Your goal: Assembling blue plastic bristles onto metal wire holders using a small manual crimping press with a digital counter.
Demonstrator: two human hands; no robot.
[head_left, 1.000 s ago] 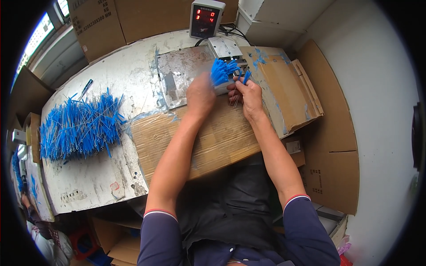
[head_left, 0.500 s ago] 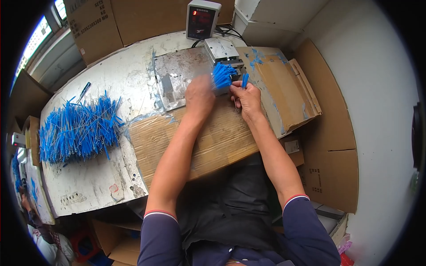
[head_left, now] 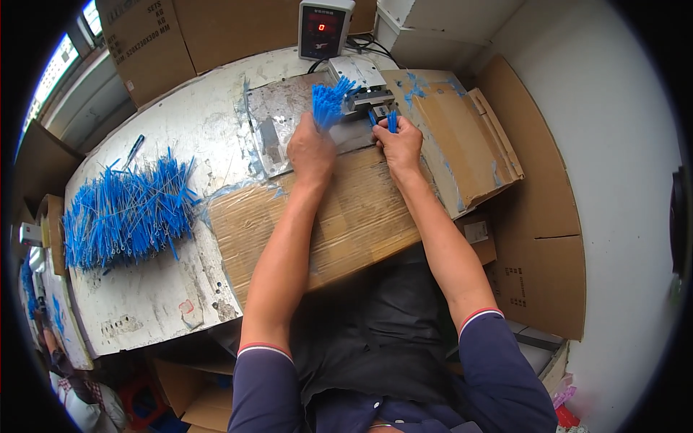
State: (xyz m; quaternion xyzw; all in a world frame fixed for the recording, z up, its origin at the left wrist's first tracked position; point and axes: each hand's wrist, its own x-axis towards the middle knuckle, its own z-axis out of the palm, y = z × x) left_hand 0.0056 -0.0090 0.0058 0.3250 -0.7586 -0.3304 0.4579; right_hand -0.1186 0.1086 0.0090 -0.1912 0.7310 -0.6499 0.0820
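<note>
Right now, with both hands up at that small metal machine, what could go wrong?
1. The right hand holds blue pieces right against the small metal machine; fingers could get pinched if it cycles.
2. The left hand grips a splayed bundle of blue ties; some may slip out.
3. The loose pile of blue ties reaches toward the table edge; a nudge could spill it.

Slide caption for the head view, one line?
Left hand grips a bundle of thin blue wires; right hand feeds one into a small metal machine.
</note>
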